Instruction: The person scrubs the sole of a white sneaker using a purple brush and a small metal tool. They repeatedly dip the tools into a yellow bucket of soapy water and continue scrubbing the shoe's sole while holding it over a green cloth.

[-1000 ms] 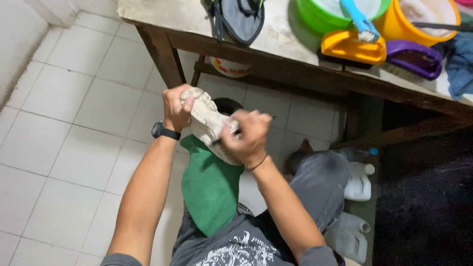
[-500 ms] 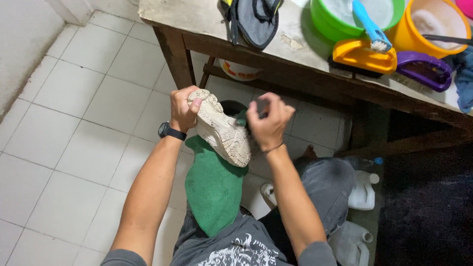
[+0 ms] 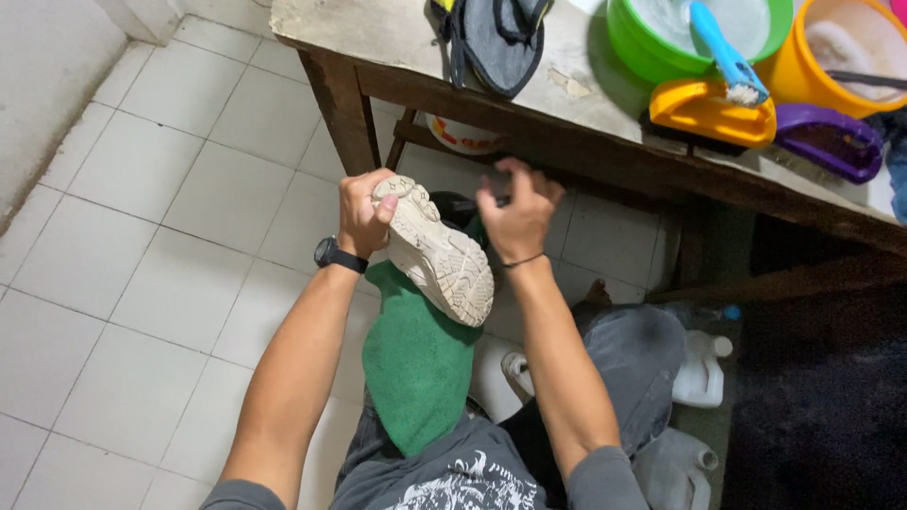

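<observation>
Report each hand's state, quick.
Left hand: closed on the shoe, sole up.
Right hand: lifted off the shoe, fingers curled; blurred, contents cannot be told.

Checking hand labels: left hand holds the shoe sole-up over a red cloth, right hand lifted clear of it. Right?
Not quite. The head view shows the cloth is green, not red. The rest holds: the left hand grips the shoe sole-up, and the right hand is off it.

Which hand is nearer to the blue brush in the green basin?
Right. The right hand is raised just under the table edge, below and left of the blue brush. The left hand grips the shoe by one end, farther left.
</observation>
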